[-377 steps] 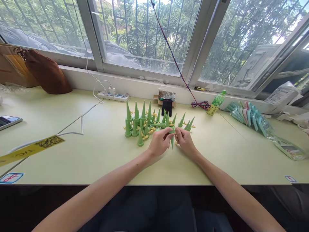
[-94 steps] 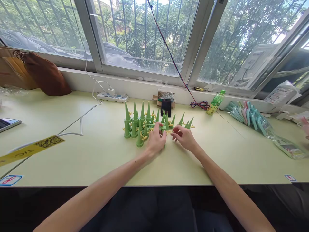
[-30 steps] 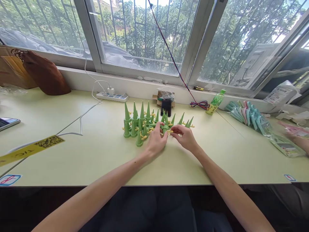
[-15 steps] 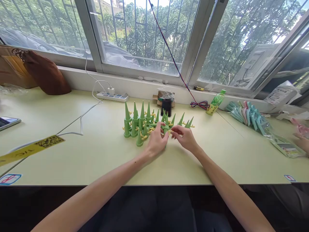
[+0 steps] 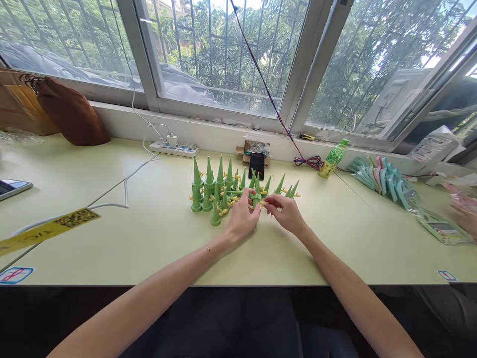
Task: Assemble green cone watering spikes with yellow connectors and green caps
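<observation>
Nearer the person than the black phone (image 5: 257,166) and almost in line with it, the left hand (image 5: 241,216) grips a green spike (image 5: 256,198) by its collar. Its long axis runs nearly upright in view, the narrow tip pointing down, away from the phone. Beside it, slightly right of the phone's line, the right hand (image 5: 286,213) is pinched narrow on a small yellow piece (image 5: 262,204); whether this touches the spike is too small to tell. Left of the phone, upright cones (image 5: 207,194) stand on the counter (image 5: 149,243), tips up, some stacked in pairs. Right of the phone and nearer, a few leaning cones (image 5: 279,185) tilt their tips up and rightward. Farther right of the phone is a bottle (image 5: 333,158).
</observation>
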A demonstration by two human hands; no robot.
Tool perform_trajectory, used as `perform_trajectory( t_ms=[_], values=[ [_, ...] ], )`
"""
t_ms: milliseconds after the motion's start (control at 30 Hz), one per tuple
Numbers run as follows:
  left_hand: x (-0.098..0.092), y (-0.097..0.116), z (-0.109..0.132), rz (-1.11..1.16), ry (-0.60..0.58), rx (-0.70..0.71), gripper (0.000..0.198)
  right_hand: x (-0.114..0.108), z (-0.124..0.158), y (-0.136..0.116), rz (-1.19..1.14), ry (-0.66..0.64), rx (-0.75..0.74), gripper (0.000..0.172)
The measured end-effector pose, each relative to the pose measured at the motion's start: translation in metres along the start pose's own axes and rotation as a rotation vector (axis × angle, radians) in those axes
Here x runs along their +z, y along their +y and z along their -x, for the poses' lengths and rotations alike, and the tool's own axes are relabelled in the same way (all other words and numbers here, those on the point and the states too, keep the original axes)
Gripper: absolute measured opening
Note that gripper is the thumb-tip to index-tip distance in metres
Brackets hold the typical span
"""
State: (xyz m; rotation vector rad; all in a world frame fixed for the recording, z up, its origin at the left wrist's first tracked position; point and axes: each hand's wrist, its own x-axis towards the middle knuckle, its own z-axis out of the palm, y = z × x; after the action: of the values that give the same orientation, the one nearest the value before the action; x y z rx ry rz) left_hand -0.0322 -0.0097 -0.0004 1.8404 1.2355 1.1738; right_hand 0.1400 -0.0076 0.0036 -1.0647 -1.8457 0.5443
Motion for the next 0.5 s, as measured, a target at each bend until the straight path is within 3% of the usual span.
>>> perform_trajectory(
  t_ms=[500],
  values=[
    [-0.0001, 0.0005, 0.0012, 0.033, -0.006, -0.004, 0.030, -0.0014, 0.0001, -0.0043, 0.030, -0.009, 0.038, 0.025]
  ],
)
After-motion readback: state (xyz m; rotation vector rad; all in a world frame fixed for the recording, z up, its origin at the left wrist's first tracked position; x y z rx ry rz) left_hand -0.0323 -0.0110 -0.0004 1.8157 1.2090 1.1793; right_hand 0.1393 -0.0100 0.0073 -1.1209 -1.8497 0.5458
